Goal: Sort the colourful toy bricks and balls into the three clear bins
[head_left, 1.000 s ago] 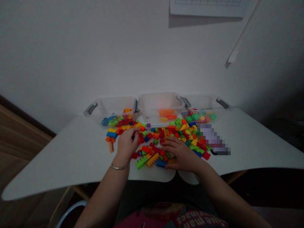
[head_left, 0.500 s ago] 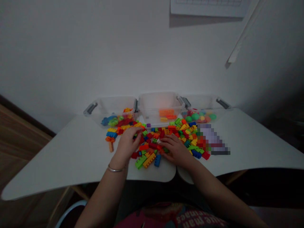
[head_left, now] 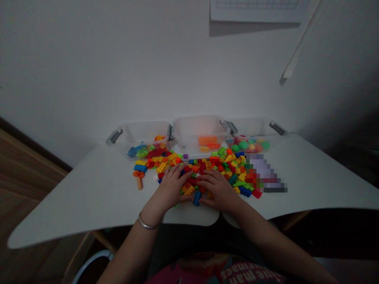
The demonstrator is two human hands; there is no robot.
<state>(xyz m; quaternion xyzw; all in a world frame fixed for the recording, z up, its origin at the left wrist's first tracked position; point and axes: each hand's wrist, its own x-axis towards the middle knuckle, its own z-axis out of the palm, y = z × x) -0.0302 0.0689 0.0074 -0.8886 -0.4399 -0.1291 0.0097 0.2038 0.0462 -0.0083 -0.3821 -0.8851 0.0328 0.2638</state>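
My left hand (head_left: 171, 188) lies over the left front of a pile of toy building bricks (head_left: 229, 165), fingers spread and thumb stretched toward the right. Facing it, my right hand (head_left: 221, 191) rests on the pile with its fingers apart. A blue brick (head_left: 197, 198) lies between the two thumbs. Just behind it, a yellow-orange brick (head_left: 187, 189) shows between the hands. Neither hand grips a brick that I can see. The palms hide the bricks beneath them.
Three clear plastic bins stand along the wall: the left bin (head_left: 145, 123) with colourful pieces, the middle bin (head_left: 197, 116) with orange and yellow bricks, the right bin (head_left: 251, 120) with balls. A pixelated item (head_left: 265, 171) lies right of the pile. Two white tables (head_left: 100, 197) meet here.
My left hand has moved toward me and opened, now covering the green and yellow bricks at the front. My right hand has stayed nearly in place, with its fingers more spread.
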